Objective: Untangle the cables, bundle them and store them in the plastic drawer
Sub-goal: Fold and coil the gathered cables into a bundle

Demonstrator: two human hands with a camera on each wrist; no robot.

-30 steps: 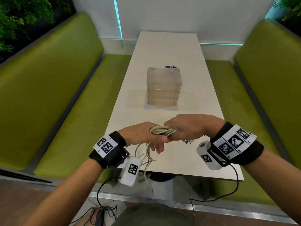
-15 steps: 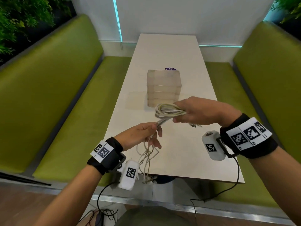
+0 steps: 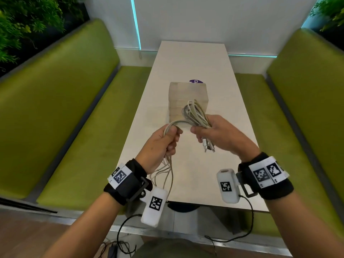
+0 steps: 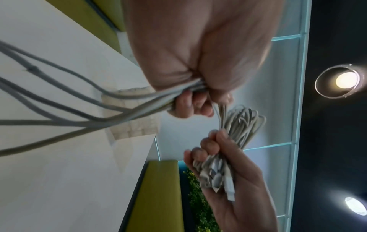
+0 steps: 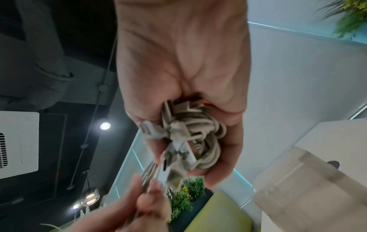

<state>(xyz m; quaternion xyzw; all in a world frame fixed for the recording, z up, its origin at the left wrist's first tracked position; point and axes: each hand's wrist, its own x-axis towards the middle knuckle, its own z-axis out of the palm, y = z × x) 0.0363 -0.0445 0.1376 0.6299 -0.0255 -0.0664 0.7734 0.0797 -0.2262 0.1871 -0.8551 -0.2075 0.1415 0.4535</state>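
From the head camera, we see our right hand [image 3: 221,135] closed around a coil of pale cables [image 3: 195,114], loops standing up out of the fist and several connectors [image 3: 208,146] hanging below it. Our left hand [image 3: 162,144] is wrapped around the strands that run from that coil, with the loose tails [image 3: 165,174] trailing down past the near edge of the table [image 3: 195,58]. A second ago both hands sat low and pressed together over the coil; since then they have risen and parted, the right carrying the coil up in front of the plastic drawer [image 3: 188,92], which stands shut in the middle of the table. We read this as one more turn being laid on: the bundle is well begun but slack remains, and nothing is stored yet. From the left wrist, our fingers [image 4: 186,103] are curled tight over a sheaf of grey strands that fan away across the table, and the other hand shows beyond, clutching the coil and its plugs. From the right wrist, the palm is clamped on the bunched loops and connectors [image 5: 178,141], the left fingertips [image 5: 151,200] pinching the strands just below, and the drawer unit [image 5: 309,180] sits near on the right, blurred.
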